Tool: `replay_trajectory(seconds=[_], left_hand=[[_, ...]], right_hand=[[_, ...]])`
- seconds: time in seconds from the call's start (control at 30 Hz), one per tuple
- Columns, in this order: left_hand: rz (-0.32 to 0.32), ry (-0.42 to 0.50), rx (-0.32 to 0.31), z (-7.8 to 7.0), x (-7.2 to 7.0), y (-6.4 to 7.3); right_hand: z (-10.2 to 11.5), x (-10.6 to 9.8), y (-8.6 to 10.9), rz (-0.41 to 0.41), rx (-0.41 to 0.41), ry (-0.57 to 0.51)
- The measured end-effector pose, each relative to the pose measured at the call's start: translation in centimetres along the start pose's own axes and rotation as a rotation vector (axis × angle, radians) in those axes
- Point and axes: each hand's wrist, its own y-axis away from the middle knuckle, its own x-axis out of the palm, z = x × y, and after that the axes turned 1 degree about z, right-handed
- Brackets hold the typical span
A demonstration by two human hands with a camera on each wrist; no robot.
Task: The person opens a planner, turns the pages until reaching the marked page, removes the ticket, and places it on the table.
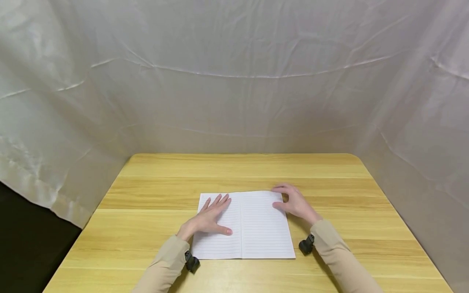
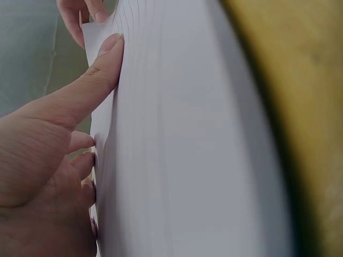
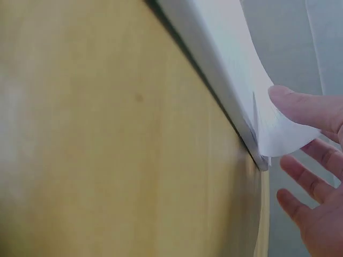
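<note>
An open lined notebook lies on the wooden table in the head view, its centre fold running away from the person. My left hand rests on the left page with fingers spread and nearly straight; its thumb lies towards the fold. At the far right corner, my right hand pinches a page between thumb and index finger. In the right wrist view this page curves up off the stack beneath, thumb on its upper face. The other fingers of that hand are loosely bent beside the corner.
The wooden table reaches out on all sides of the notebook. Pale grey curtains hang behind it and along both sides. A small black camera sits on each wrist, such as the right wrist camera. Something dark shows at lower left.
</note>
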Motion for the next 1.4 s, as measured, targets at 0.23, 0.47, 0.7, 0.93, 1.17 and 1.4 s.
replay_trajectory(seconds=[0.23,0.47,0.7,0.93,1.17,1.4], left_hand=[[0.0,0.011,-0.002,0.0,0.0,0.1],[-0.022,0.032,0.011,0.1,0.3,0.2],[-0.063,0.087,0.012,-0.1,0.4,0.4],[-0.142,0.127,-0.009,-0.5,0.5,0.4],[-0.198,0.2,-0.014,-1.5,0.5,0.4],[-0.197,0.288,-0.002,-2.3,0.4,0.4]], right_hand=[[0.7,0.3,0.3,-0.044,-0.047,0.001],[1.6,0.5,0.8,-0.014,-0.081,-0.013],[2.8,0.5,1.4,0.031,-0.106,-0.048],[3.6,0.8,1.9,0.082,-0.13,-0.077],[4.3,1.1,2.1,0.154,-0.117,-0.121],[5.0,1.2,2.1,0.204,-0.142,-0.176]])
